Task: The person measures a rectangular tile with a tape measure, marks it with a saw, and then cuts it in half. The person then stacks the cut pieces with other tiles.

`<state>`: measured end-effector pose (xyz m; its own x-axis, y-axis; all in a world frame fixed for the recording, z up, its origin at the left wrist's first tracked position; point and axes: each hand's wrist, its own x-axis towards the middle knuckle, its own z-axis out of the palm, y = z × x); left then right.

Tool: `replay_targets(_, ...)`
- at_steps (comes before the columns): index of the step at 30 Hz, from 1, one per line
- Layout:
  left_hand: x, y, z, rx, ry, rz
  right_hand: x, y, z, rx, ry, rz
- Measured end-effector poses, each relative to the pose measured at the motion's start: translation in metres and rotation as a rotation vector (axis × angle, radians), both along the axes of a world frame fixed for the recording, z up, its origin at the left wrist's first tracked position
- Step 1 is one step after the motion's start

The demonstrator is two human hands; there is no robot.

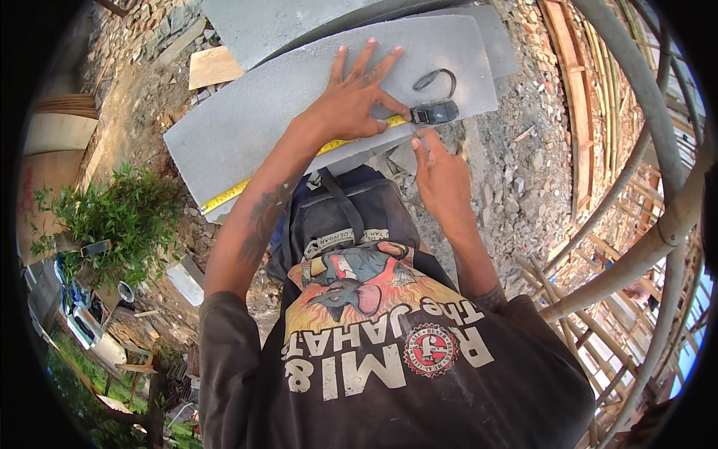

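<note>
We find the grey block [262,112] lying flat before us, with the tape measure [440,112] near its right end and the yellow blade [228,193] along its near edge. The left hand [359,101] rests on the block, fingers spread apart. The right hand [443,172] has its fingertips close together near that edge; we cannot tell whether they clamp anything. We judge the block stiff, fairly heavy and brittle-cornered: support both long edges. The left forearm hides part of the blade; the block's underside is unseen.

The left forearm [271,194] hides part of the yellow tape [226,196], and the top edge crops the rear slab [277,24].
</note>
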<state>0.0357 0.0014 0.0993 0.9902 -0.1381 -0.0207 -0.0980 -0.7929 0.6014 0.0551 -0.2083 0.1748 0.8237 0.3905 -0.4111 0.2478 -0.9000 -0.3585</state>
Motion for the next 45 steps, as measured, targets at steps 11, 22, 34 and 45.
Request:
replay_targets(11, -0.004, -0.006, -0.005, -0.055, -0.034, 0.083, 0.005, 0.012, -0.011, 0.101, 0.111, 0.111)
replay_targets(22, -0.005, -0.007, 0.000, -0.057, 0.019, 0.097, 0.007, 0.017, -0.011, 0.117, 0.109, 0.095)
replay_targets(34, -0.004, -0.007, -0.001, -0.066, 0.012, 0.100, 0.009, 0.027, -0.007, 0.043, 0.103, 0.076)
replay_targets(45, -0.007, -0.007, -0.006, -0.084, -0.032, 0.106, 0.018, 0.032, -0.009, 0.039, 0.083, 0.185)
